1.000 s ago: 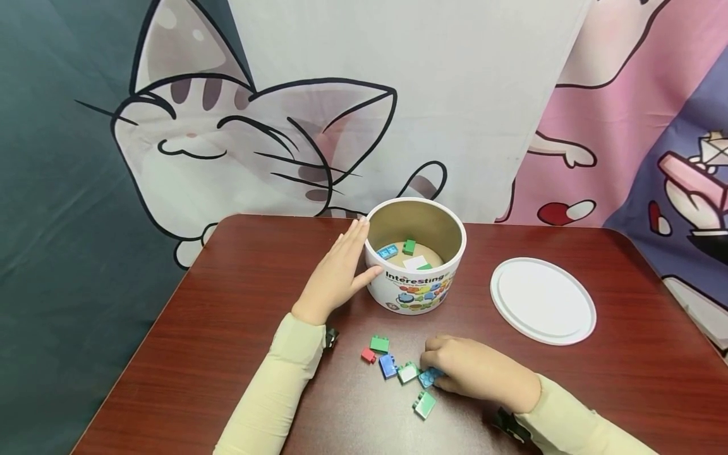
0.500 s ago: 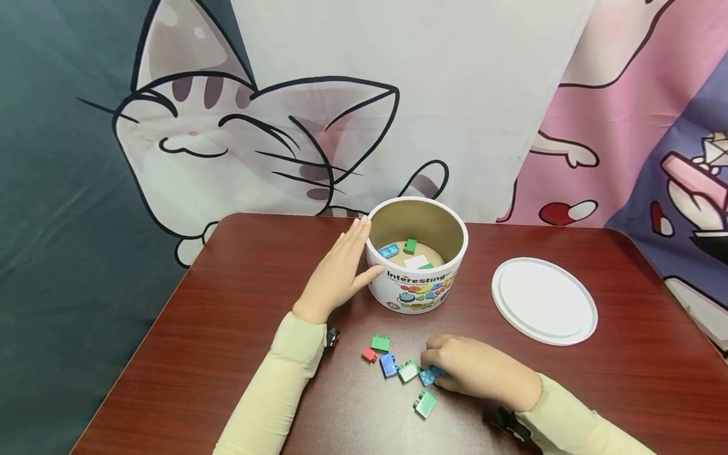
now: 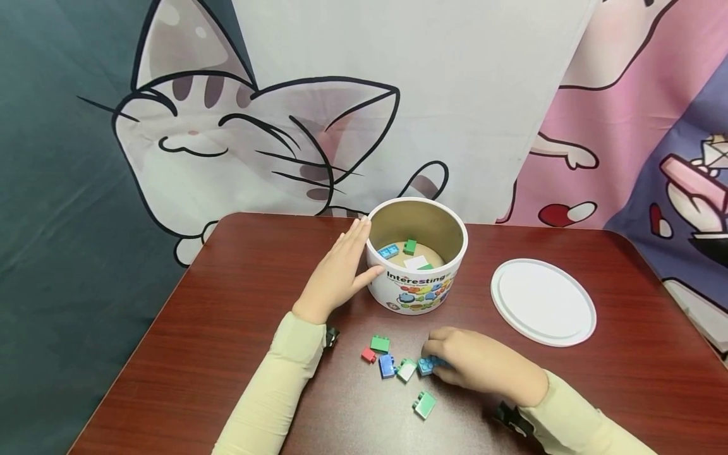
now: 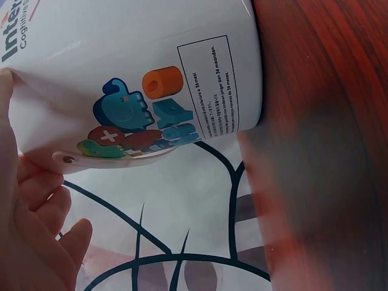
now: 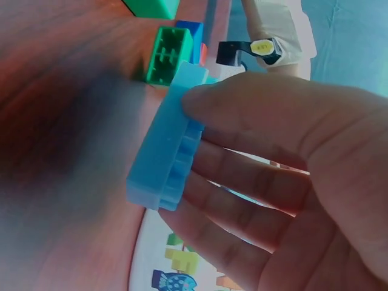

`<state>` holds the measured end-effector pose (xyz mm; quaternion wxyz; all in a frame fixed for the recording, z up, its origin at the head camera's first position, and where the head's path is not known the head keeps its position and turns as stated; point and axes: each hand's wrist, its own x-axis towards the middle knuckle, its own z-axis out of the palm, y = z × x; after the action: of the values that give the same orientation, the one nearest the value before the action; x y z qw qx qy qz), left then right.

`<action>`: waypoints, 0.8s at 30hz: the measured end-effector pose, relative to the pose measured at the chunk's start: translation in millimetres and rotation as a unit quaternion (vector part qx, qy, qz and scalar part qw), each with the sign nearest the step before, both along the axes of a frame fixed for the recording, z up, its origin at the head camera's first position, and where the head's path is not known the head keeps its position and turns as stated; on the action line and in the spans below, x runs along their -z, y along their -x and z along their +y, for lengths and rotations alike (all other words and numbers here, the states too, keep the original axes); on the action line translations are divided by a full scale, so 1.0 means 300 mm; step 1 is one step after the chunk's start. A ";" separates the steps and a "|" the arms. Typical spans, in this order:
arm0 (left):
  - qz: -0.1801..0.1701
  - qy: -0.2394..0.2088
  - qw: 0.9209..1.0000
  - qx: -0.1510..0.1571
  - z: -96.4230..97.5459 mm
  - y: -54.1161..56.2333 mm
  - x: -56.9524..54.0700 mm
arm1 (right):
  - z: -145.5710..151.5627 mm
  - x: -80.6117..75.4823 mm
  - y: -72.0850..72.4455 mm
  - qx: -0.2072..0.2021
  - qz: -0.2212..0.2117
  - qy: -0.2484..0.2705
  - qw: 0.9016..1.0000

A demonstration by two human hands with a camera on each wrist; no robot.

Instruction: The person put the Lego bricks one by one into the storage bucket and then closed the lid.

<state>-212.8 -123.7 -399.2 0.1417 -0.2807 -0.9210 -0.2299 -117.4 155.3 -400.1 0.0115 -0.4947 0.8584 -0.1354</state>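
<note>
My left hand (image 3: 335, 275) rests against the left side of a white round tub (image 3: 421, 294), its fingers straight along the wall near the rim. In the left wrist view, those fingers (image 4: 51, 206) touch the tub's printed side. With thumb and fingers, my right hand (image 3: 483, 365) pinches a long light blue building block (image 5: 163, 142) close above the table; part of it is hidden in the head view. Left of it lie a green-and-white block (image 3: 406, 370), a blue block (image 3: 387, 366), a red block (image 3: 368, 355) and a green block (image 3: 380, 344). Another green block (image 3: 424, 405) lies nearer.
Several blocks lie on the tub's floor, including a small green block (image 3: 409, 247) and a blue block (image 3: 388, 251). A white round lid (image 3: 543, 302) lies flat at the right of the brown table (image 3: 227, 328). Cartoon-printed cloth (image 3: 466, 107) hangs behind the table.
My right hand has shifted slightly up and right with the light blue block, which has turned a little. The green-and-white block has moved slightly. My left hand stays on the tub.
</note>
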 end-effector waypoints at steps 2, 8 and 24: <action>0.000 -0.001 1.000 0.000 0.000 0.000 -0.001 | 0.002 -0.007 0.005 0.002 -0.003 0.001 1.000; 0.002 0.000 1.000 0.001 0.000 -0.001 -0.004 | 0.009 -0.031 0.019 0.005 -0.002 0.029 1.000; -0.012 0.003 1.000 -0.004 -0.001 -0.002 -0.004 | 0.016 -0.140 0.081 0.050 0.024 0.121 0.991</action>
<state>-212.2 -124.2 -398.1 0.1309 -0.2743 -0.9245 -0.2299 -141.7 160.0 -358.1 -0.0754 -0.4519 0.8594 -0.2268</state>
